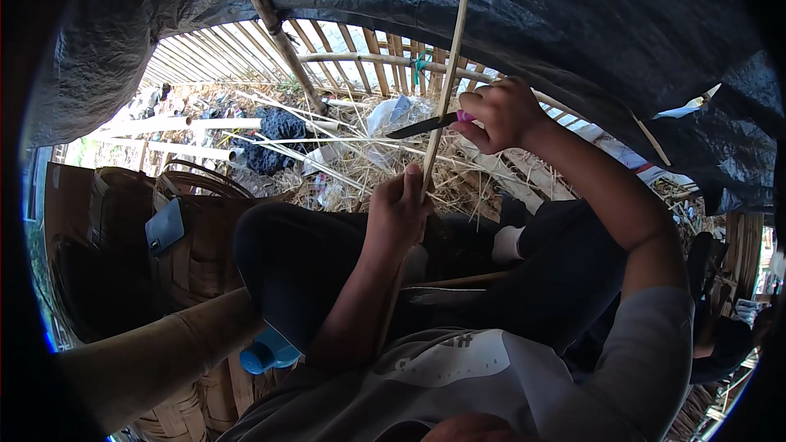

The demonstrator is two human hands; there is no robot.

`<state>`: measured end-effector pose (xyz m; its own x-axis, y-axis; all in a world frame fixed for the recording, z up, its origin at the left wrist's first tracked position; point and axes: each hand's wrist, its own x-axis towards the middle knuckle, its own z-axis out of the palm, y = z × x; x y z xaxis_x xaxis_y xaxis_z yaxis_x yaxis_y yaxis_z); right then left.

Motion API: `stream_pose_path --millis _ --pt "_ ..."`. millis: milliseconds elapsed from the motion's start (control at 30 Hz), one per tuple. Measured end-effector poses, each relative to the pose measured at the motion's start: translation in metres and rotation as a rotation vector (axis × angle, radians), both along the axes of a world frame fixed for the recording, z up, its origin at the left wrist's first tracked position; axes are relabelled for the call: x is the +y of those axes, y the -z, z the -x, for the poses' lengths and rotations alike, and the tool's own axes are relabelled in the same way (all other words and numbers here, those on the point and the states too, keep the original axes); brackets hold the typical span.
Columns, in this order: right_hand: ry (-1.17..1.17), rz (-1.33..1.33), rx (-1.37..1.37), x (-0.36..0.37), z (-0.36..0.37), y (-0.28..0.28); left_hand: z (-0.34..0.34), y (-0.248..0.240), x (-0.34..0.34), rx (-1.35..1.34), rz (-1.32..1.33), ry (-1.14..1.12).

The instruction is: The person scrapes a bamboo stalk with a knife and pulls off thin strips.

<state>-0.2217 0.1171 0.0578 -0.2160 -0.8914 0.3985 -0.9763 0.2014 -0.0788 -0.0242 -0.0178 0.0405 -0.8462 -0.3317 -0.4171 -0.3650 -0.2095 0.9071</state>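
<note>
**Light, springy long pale strip (433,151) in one fist, knife (415,128) in the other: where I'd hold it**

So the strip, bamboo by the look of it, is standing up in front of my chest with a bit of a lean, top end poking up toward the dark tarp (573,16). My left hand (401,206) is wrapped around it partway down, fingers curled and thumb pressed up along the wood. What looks like its lower part carries on down beside my forearm.

My right hand (498,117) is closed around the knife's purple handle, with the dark blade crossing the strip above my left thumb. Can't tell from here whether the edge is biting in or just touching.

Handling-wise, I'd call it light for its length and stiff enough to stay straight, but whippy toward the free top. Probably slick on any smooth face, and the edges could be sharp or throw splinters, so don't let it slide through your palm. It could also split along the grain if you lean on it too hard.

Best hold, I reckon: low, below the blade, on the flat faces rather than the edges, thumb tucked clear. Too far down and the top will wobble. Behind it all there's a scatter of straw and thin slivers (458,176) on the ground.
</note>
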Motion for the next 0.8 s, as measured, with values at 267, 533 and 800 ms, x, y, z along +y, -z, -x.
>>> stream_pose_path --millis 267,533,800 --pt "0.049 0.029 0.041 0.004 0.004 0.005 0.001 0.006 -0.004 -0.021 0.010 0.022" --pt "0.257 0.088 0.047 0.008 0.007 0.011 0.000 0.005 -0.004 -0.024 -0.011 0.068" --pt "0.246 0.067 -0.029 0.012 0.030 0.007 -0.001 0.009 0.000 0.017 -0.022 0.006"
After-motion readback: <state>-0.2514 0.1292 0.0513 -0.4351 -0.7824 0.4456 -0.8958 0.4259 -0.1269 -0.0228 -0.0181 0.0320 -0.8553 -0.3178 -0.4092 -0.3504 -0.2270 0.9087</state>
